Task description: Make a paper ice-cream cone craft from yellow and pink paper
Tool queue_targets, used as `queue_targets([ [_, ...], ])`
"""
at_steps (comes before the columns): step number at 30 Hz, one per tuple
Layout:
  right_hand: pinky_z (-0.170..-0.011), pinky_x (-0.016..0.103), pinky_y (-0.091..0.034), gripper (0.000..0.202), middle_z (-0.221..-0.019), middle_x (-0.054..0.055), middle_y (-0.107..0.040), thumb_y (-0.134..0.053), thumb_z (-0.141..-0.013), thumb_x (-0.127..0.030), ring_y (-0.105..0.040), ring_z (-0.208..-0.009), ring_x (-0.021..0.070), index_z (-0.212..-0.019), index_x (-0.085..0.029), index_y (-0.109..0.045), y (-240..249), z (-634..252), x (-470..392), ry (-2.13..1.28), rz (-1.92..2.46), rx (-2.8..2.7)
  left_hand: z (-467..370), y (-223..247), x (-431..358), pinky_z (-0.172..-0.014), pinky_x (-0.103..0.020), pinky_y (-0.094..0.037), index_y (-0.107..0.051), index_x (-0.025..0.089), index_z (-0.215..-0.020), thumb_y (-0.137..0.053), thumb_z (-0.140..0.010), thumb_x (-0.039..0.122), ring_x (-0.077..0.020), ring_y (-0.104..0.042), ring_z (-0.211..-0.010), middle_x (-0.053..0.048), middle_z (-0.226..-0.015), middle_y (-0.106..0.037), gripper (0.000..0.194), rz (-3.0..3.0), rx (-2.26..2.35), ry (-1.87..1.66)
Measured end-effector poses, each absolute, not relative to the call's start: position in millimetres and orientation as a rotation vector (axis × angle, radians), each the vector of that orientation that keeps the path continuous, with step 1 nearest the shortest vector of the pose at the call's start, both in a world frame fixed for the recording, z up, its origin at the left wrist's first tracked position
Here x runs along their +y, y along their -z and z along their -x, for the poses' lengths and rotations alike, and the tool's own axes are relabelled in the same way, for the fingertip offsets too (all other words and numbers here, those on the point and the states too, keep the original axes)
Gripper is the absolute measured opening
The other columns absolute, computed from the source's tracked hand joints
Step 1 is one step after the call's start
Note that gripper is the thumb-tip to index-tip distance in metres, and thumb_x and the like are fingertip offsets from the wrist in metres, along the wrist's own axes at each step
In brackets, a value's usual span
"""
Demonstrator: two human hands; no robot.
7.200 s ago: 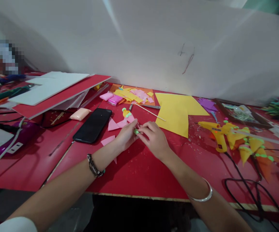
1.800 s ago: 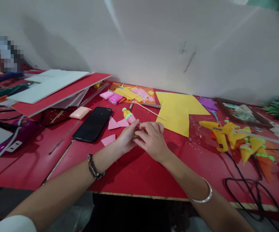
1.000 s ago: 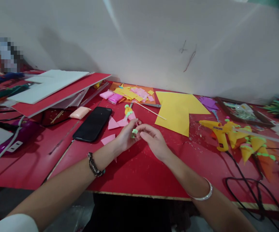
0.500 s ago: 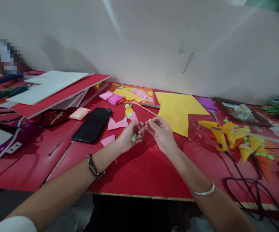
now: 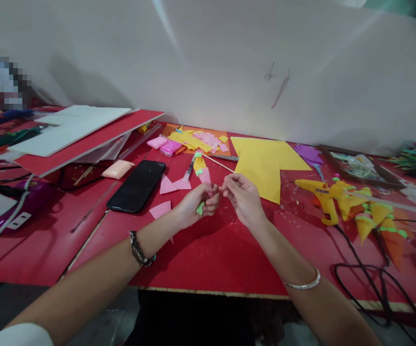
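My left hand (image 5: 196,204) is closed around a small pink paper cone (image 5: 204,176) topped with yellow clay, with light green clay balls at its tip and round its rim. A lump of light green clay (image 5: 200,208) shows between the same hand's curled fingers. My right hand (image 5: 243,196) is beside it, thumb and fingertips pinched together near the left fingertips. Whatever is in that pinch is too small to make out. Pink paper pieces (image 5: 161,209) lie left of my hands, and a thin wooden stick (image 5: 218,163) lies behind them.
A black phone (image 5: 136,186) and a packet of peach clay (image 5: 118,169) lie on the left. Yellow sheet (image 5: 260,166) is behind my right hand. On the right are a yellow glue gun (image 5: 322,194), its looping cable, and several yellow and orange cones (image 5: 368,223). Foam boards (image 5: 85,129) stand stacked back left.
The cone in my left hand has shifted right and turned more upright, showing more of its pink side. My right hand's pinch has dropped slightly; the pale bit at its fingertips no longer shows clearly.
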State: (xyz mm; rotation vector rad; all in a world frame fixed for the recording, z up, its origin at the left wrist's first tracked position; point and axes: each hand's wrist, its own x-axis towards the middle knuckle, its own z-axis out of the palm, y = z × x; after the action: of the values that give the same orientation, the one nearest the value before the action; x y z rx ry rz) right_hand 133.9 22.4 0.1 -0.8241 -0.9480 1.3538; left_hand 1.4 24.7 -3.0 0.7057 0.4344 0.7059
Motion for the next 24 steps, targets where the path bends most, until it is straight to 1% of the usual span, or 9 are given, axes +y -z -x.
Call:
queue_targets([
  [4, -0.069, 0.020, -0.049, 0.012, -0.070, -0.002, -0.065, -0.061, -0.069, -0.021, -0.061, -0.066, 0.0073, -0.080, -0.018, -0.060, 1.4, -133.8, 24.4, -1.363, 0.803, -0.928, -2.8, 3.5, 23.9, -0.036, -0.016, -0.017, -0.035, 0.016, -0.063, -0.034, -0.080, 0.022, -0.0034, -0.020, -0.035, 0.008, -0.042, -0.027, 0.018, -0.759, 0.468, -0.705],
  [6, -0.071, 0.022, -0.049, 0.010, -0.072, -0.001, -0.066, -0.060, -0.070, -0.023, -0.062, -0.069, 0.0087, -0.079, -0.018, -0.060, 1.9, -134.0, 25.0, -1.359, 0.794, -0.917, -3.4, 3.7, 24.1, -0.036, -0.016, -0.016, -0.034, 0.017, -0.062, -0.033, -0.081, 0.023, -0.0037, -0.020, -0.035, 0.008, -0.042, -0.027, 0.020, -0.770, 0.482, -0.703],
  [9, -0.058, 0.017, -0.048, 0.010, -0.063, -0.003, -0.063, -0.060, -0.071, -0.027, -0.059, -0.056, 0.0057, -0.070, -0.018, -0.056, 0.8, -135.1, 24.8, -1.336, 0.819, -0.918, -3.8, 3.7, 24.3, -0.036, -0.016, -0.016, -0.033, 0.016, -0.062, -0.033, -0.082, 0.023, -0.0036, -0.019, -0.035, 0.008, -0.042, -0.027, 0.021, -0.789, 0.478, -0.692],
  [12, -0.038, 0.012, -0.037, 0.018, -0.049, -0.007, -0.055, -0.060, -0.072, -0.030, -0.045, -0.036, 0.0015, -0.062, -0.018, -0.051, -1.4, -136.3, 23.9, -1.314, 0.852, -0.932, -3.9, 3.7, 23.7, -0.036, -0.016, -0.017, -0.033, 0.016, -0.061, -0.033, -0.082, 0.024, -0.0034, -0.020, -0.035, 0.007, -0.043, -0.028, 0.022, -0.805, 0.464, -0.686],
  [14, -0.040, 0.012, -0.038, 0.014, -0.050, -0.007, -0.056, -0.062, -0.070, -0.027, -0.046, -0.038, 0.0015, -0.064, -0.018, -0.052, -2.1, -136.2, 23.8, -1.322, 0.847, -0.926, -3.9, 3.6, 23.2, -0.036, -0.016, -0.018, -0.033, 0.016, -0.062, -0.033, -0.082, 0.023, -0.0034, -0.020, -0.035, 0.007, -0.043, -0.028, 0.022, -0.808, 0.465, -0.679],
  [16, -0.054, 0.014, -0.045, 0.011, -0.060, -0.004, -0.062, -0.065, -0.066, -0.021, -0.055, -0.051, 0.0038, -0.071, -0.018, -0.056, -1.7, -135.6, 24.3, -1.342, 0.826, -0.912, -3.9, 3.2, 22.9, -0.036, -0.016, -0.018, -0.033, 0.016, -0.062, -0.033, -0.082, 0.023, -0.0034, -0.020, -0.035, 0.008, -0.043, -0.029, 0.021, -0.806, 0.470, -0.675],
  [19, -0.070, 0.020, -0.048, 0.016, -0.072, -0.001, -0.065, -0.063, -0.067, -0.020, -0.061, -0.068, 0.0075, -0.082, -0.018, -0.060, -0.2, -135.1, 25.2, -1.358, 0.783, -0.914, -4.2, 2.4, 22.9, -0.036, -0.016, -0.017, -0.034, 0.017, -0.064, -0.031, -0.081, 0.022, -0.0038, -0.021, -0.035, 0.007, -0.043, -0.029, 0.019, -0.802, 0.474, -0.676],
  [21, -0.066, 0.020, -0.048, 0.013, -0.069, -0.001, -0.064, -0.059, -0.072, -0.025, -0.060, -0.064, 0.0070, -0.082, -0.017, -0.061, 0.7, -135.7, 25.5, -1.352, 0.793, -0.933, -4.8, 2.2, 23.1, -0.036, -0.016, -0.017, -0.034, 0.017, -0.064, -0.030, -0.082, 0.021, -0.0039, -0.020, -0.035, 0.007, -0.042, -0.029, 0.019, -0.813, 0.481, -0.671],
  [24, -0.051, 0.017, -0.043, 0.014, -0.057, -0.004, -0.058, -0.056, -0.074, -0.031, -0.051, -0.048, 0.0037, -0.072, -0.018, -0.061, 1.9, -137.5, 26.2, -1.290, 0.853, -0.978, -5.8, 3.1, 23.0, -0.036, -0.016, -0.016, -0.034, 0.017, -0.062, -0.031, -0.082, 0.022, -0.0039, -0.019, -0.035, 0.007, -0.042, -0.028, 0.021, -0.840, 0.483, -0.657],
])
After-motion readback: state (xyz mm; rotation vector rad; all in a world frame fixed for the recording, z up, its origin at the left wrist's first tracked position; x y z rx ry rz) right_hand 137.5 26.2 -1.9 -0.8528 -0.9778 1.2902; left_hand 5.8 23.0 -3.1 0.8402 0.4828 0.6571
